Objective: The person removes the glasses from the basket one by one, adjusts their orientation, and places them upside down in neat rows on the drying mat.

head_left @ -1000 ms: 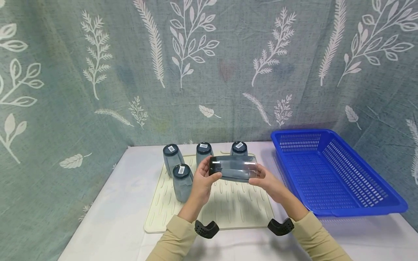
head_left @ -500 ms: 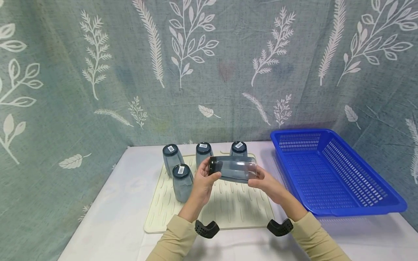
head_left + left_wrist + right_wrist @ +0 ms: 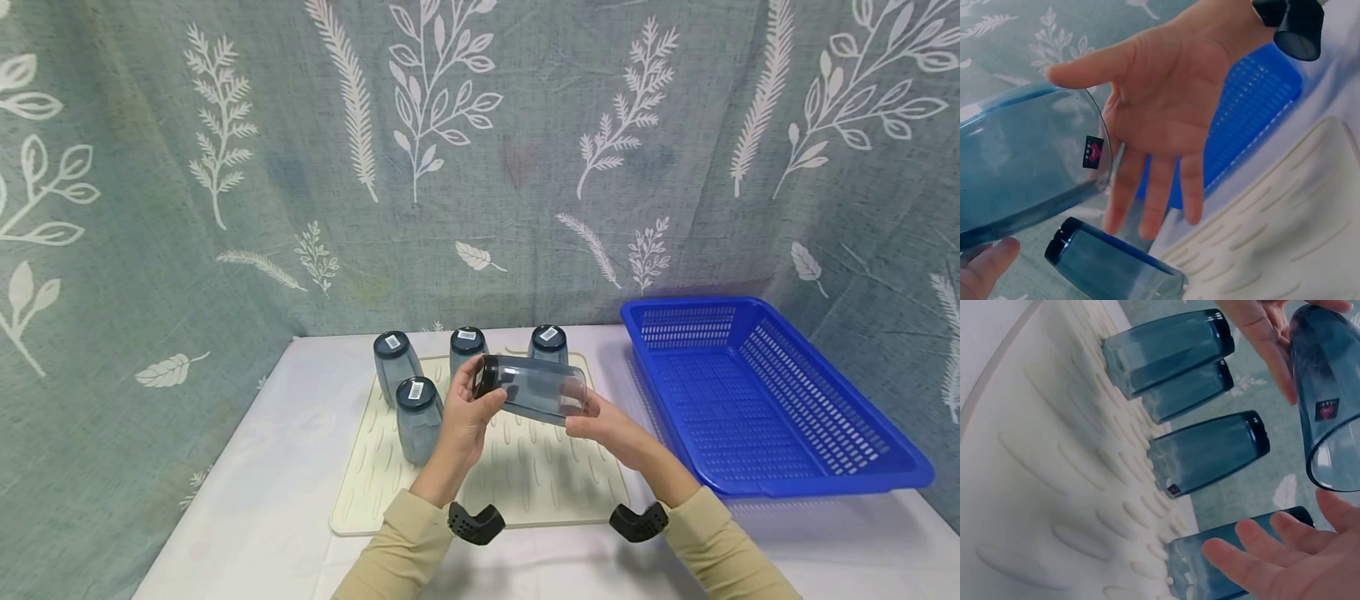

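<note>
We hold the see-through grey-blue plastic cup [image 3: 534,389] sideways above the ribbed cream rubber mat [image 3: 540,483], its dark bottom pinched by our left hand [image 3: 467,417], its open mouth by our spread, flat right hand [image 3: 611,429].

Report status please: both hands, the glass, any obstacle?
Left hand grips the glass at its base; right hand open under its rim. Glass tilted above mat. Nothing in the way.

A smooth, glossy, smoke-tinted translucent tumbler [image 3: 534,390] is shown above a matt cream ribbed mat [image 3: 525,475], seemingly rubbery. A glossy blue perforated plastic basket [image 3: 757,400] is seen against coarse woven printed cloth [image 3: 225,167].
</note>
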Action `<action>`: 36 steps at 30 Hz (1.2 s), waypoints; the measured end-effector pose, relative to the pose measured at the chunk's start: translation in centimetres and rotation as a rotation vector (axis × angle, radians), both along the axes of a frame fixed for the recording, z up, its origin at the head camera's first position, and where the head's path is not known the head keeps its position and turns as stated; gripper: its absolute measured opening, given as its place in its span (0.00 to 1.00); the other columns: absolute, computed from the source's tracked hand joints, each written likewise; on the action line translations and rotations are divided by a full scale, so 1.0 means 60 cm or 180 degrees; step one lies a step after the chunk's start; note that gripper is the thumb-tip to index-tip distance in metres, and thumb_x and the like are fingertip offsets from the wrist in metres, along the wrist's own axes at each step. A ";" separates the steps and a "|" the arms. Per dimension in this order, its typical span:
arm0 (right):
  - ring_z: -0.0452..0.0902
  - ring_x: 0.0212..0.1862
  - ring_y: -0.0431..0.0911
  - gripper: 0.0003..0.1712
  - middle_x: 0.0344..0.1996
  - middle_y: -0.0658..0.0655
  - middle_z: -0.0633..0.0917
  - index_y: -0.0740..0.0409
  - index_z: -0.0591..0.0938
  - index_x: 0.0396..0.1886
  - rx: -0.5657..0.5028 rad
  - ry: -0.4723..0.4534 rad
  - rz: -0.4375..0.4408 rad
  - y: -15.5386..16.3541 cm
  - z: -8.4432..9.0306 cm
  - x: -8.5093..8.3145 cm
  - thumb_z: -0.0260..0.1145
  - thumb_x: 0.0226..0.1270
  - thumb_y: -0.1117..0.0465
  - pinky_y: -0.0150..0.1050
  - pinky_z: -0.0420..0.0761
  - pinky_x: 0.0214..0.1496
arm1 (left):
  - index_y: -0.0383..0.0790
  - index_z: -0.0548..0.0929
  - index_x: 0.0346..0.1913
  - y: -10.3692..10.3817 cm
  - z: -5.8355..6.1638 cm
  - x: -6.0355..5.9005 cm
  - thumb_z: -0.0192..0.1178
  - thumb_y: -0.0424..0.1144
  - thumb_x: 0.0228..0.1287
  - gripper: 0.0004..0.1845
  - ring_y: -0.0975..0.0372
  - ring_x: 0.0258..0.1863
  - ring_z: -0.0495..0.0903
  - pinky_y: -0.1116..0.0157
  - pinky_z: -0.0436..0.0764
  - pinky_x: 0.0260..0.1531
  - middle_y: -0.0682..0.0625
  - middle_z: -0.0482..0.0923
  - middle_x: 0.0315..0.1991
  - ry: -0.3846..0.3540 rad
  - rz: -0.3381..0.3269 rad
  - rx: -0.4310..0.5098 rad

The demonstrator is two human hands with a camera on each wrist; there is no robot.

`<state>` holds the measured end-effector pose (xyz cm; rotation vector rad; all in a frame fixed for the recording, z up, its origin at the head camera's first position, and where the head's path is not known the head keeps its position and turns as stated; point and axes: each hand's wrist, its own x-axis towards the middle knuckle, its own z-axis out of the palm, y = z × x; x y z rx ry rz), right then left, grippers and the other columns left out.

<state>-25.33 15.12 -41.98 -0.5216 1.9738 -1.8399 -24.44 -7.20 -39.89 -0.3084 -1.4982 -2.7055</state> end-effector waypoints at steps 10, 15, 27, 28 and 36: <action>0.47 0.68 0.62 0.57 0.70 0.66 0.47 0.61 0.43 0.71 0.0331 0.0180 -0.0082 0.008 0.007 0.000 0.69 0.52 0.50 0.57 0.60 0.64 | 0.37 0.68 0.58 -0.013 0.007 -0.004 0.63 0.22 0.42 0.34 0.63 0.50 0.74 0.70 0.78 0.45 0.51 0.71 0.52 0.0127 0.0152 -0.0341; 0.46 0.69 0.64 0.55 0.70 0.66 0.48 0.62 0.45 0.71 0.0561 0.0443 -0.0104 0.013 0.009 0.001 0.70 0.53 0.53 0.59 0.57 0.65 | 0.33 0.66 0.60 -0.020 0.010 -0.007 0.67 0.24 0.42 0.37 0.64 0.49 0.75 0.70 0.78 0.45 0.51 0.72 0.53 0.0237 0.0133 -0.0554; 0.48 0.67 0.66 0.57 0.67 0.71 0.54 0.62 0.50 0.70 0.1429 0.1223 -0.0406 0.014 0.024 0.011 0.74 0.46 0.51 0.65 0.55 0.62 | 0.32 0.65 0.62 -0.022 0.020 -0.010 0.71 0.27 0.41 0.41 0.64 0.46 0.76 0.71 0.78 0.43 0.41 0.68 0.56 0.0353 0.0133 -0.1062; 0.48 0.67 0.66 0.57 0.67 0.71 0.54 0.63 0.51 0.69 0.1459 0.1292 -0.0406 0.014 0.025 0.011 0.74 0.46 0.51 0.65 0.55 0.63 | 0.33 0.65 0.62 -0.022 0.021 -0.010 0.71 0.27 0.41 0.41 0.64 0.47 0.76 0.70 0.78 0.44 0.40 0.68 0.56 0.0364 0.0138 -0.1109; 0.45 0.68 0.67 0.57 0.67 0.71 0.53 0.65 0.53 0.68 0.1829 0.1687 -0.0493 0.011 0.033 0.016 0.75 0.44 0.50 0.66 0.51 0.63 | 0.39 0.68 0.60 -0.021 0.026 -0.013 0.70 0.25 0.41 0.38 0.58 0.49 0.75 0.67 0.79 0.45 0.41 0.69 0.56 0.0398 0.0142 -0.1462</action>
